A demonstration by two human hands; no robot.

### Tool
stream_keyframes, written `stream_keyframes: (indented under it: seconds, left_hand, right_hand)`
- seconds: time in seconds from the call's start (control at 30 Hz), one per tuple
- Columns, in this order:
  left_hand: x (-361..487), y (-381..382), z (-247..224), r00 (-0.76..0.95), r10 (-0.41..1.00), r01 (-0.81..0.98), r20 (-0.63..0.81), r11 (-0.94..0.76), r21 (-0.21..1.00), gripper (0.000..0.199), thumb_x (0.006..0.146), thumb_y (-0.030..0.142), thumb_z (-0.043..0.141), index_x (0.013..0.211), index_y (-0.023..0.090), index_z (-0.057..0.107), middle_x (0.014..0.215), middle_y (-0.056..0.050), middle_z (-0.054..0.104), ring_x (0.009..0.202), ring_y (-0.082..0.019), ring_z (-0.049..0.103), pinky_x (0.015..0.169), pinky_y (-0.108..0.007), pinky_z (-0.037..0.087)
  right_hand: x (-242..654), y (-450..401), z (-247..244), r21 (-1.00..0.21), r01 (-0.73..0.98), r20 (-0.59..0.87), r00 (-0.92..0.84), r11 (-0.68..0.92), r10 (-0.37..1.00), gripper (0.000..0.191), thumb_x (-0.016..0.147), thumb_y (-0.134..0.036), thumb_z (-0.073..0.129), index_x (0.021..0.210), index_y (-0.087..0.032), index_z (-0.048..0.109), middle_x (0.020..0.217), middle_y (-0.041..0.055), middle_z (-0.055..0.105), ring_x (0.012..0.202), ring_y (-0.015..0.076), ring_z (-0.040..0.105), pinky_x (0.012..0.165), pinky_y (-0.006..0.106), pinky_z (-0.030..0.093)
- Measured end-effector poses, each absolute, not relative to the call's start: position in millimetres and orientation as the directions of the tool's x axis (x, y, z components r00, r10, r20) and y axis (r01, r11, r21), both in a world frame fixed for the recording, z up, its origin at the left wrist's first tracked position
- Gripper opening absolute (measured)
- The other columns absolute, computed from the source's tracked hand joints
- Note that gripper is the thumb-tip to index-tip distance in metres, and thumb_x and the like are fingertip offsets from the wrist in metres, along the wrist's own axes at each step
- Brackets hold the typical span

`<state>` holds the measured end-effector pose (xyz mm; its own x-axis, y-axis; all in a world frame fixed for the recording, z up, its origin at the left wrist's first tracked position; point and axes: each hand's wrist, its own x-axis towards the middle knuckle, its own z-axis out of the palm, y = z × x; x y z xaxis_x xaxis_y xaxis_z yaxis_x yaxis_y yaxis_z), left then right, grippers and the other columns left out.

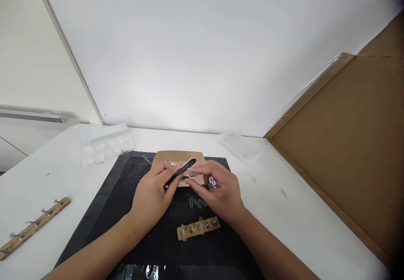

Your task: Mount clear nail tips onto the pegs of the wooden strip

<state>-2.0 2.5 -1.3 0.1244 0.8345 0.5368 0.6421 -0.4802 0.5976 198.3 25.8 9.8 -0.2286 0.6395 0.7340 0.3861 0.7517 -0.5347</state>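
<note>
So, my L hand (152,190) pinched the black file (188,164) over the far brown card (179,156); R hand (223,187) curled, couldn't tell if pinching. A loose grip cd've dropped the file on nearer clear bits (191,202).

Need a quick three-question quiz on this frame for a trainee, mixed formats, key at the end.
1. Multiple choice: what grips the dark flat stick?
A) right hand
B) left hand
C) a metal clip

2. True or false: both wooden strips lie on the black mat.

3. Fill in: the tall panel at the far right is ____ in colour.

Key:
1. B
2. False: one strip lies on the white table, the other strip on the black mat.
3. brown
</note>
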Motion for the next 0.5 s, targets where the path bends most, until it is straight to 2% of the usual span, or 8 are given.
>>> stream_keyframes:
  seconds: [0.13,0.3,0.4,0.5]
  left_hand:
    - [-2,3,-2,0.115,0.843,0.648,0.525,-0.465,0.604,0.029,0.105,0.026,0.062,0.131,0.026,0.074,0.110,-0.006,0.076,0.101,-0.022,0.073,0.093,-0.035,0.059]
    - [0,1,1,0.122,0.854,0.616,0.505,-0.464,0.637,0.029,0.105,0.026,0.062,0.131,0.028,0.075,0.113,-0.006,0.077,0.104,-0.023,0.073,0.094,-0.035,0.059]
    - [2,-1,5,0.121,0.868,0.585,0.482,-0.454,0.672,0.027,0.105,0.027,0.061,0.126,0.027,0.077,0.106,-0.006,0.078,0.097,-0.022,0.073,0.088,-0.033,0.058]
    - [3,-3,7,0.108,0.873,0.558,0.475,-0.449,0.698,0.022,0.105,0.027,0.062,0.113,0.024,0.082,0.095,-0.004,0.078,0.088,-0.019,0.073,0.082,-0.029,0.057]
  right_hand:
    - [198,25,10,-0.576,0.359,0.719,-0.205,0.735,0.664,0.007,0.096,-0.021,0.077,0.094,-0.027,0.074,0.094,0.0023,0.078,0.069,0.0158,0.067,0.055,0.029,0.054]
    - [199,29,3,-0.632,0.424,0.661,-0.142,0.649,0.737,0.008,0.098,-0.021,0.073,0.094,-0.027,0.074,0.089,0.0012,0.077,0.071,0.0175,0.066,0.066,0.034,0.056]
    - [198,29,-1,-0.631,0.481,0.655,-0.090,0.608,0.750,0.006,0.098,-0.022,0.073,0.100,-0.027,0.075,0.089,0.0012,0.077,0.074,0.0185,0.067,0.069,0.035,0.055]
    - [195,28,-3,-0.629,0.505,0.665,-0.045,0.591,0.746,0.008,0.099,-0.022,0.074,0.106,-0.026,0.074,0.090,0.0017,0.077,0.079,0.0192,0.071,0.072,0.035,0.056]
